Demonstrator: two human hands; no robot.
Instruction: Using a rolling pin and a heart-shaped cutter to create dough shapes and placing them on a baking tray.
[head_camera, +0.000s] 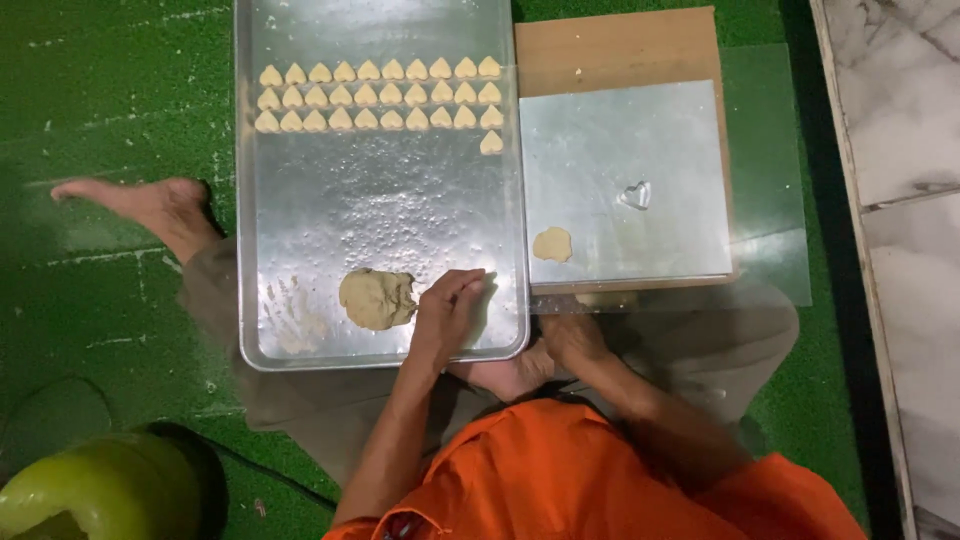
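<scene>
green object: rounded, shiny, bottom-left on the green mat.
bare foot: on mat, just left of the tray's left edge.
metal tray: floured; three rows of heart-shaped dough pieces along its far edge, one extra under the right end.
dough lump: near the tray's near edge, middle.
left hand: fingers curled loosely, tips on the tray just right of the lump; grasping nothing that shows.
right hand: blurred, below the near-left corner of the silver board; finger state cannot tell.
small dough disc: near-left corner of board.
heart cutter: board centre-right.
wooden board: under the silver one.
</scene>
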